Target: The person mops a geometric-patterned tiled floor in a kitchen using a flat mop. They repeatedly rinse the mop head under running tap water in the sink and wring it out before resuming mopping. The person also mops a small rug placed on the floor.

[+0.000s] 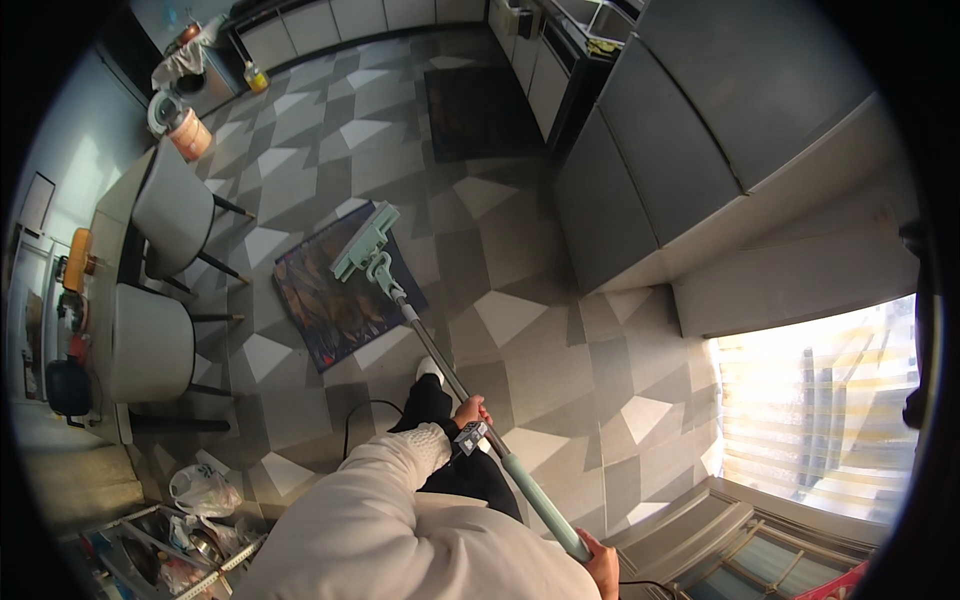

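A mop point(437, 350) with a pale green flat head and a grey metal pole slants from my body out over the floor. My left hand point(474, 411) is closed around the middle of the pole, a dark band with a small device at its wrist. Lower down, my right hand point(598, 563) grips the end of the mint green handle. The mop head is over a dark, shiny patterned mat point(345, 290) ahead of me; whether it presses on the mat I cannot tell. My white shoe point(429, 367) stands near the mat's close edge.
Two grey chairs point(172, 212) stand at a table on the left. Beyond them are an orange bucket point(188, 134) and a yellow bottle point(256, 77). A second dark mat point(480, 112) lies by the counter. Grey cabinets point(660, 150) line the right. A plastic bag point(203, 490) sits near a rack, lower left.
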The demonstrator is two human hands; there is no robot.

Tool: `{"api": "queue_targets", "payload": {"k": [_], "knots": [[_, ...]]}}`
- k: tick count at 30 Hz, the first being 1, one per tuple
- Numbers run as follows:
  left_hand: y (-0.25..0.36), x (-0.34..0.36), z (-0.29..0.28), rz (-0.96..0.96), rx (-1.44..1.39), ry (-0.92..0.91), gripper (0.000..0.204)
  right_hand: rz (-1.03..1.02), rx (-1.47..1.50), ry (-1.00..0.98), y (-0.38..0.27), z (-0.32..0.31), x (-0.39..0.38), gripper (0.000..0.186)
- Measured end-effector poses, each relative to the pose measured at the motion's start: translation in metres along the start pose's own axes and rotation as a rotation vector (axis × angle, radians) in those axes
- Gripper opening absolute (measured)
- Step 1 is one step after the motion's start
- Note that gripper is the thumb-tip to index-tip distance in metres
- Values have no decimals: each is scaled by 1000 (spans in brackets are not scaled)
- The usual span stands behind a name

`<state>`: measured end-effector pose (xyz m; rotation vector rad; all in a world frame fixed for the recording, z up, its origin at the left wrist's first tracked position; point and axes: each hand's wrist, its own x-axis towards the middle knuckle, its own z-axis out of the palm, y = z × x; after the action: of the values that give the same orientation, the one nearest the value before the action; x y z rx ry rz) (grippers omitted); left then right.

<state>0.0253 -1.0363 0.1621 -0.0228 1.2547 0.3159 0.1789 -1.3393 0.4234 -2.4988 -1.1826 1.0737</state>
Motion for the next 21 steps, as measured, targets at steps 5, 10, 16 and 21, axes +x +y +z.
{"api": "queue_targets", "payload": {"k": [5, 10, 16, 21], "knots": [[93, -44, 50, 34, -97, -267, 23, -75, -77, 230, 0, 18, 59, 49], [248, -51, 95, 374, -186, -335, 29, 17, 61, 223, -46, 27, 143, 37], [307, -30, 154, 270, -81, -239, 20, 259, 184, 245, -117, -8, 202, 39], [334, -40, 200, 165, 53, -154, 20, 481, 292, 344, -172, -13, 234, 42]]}}
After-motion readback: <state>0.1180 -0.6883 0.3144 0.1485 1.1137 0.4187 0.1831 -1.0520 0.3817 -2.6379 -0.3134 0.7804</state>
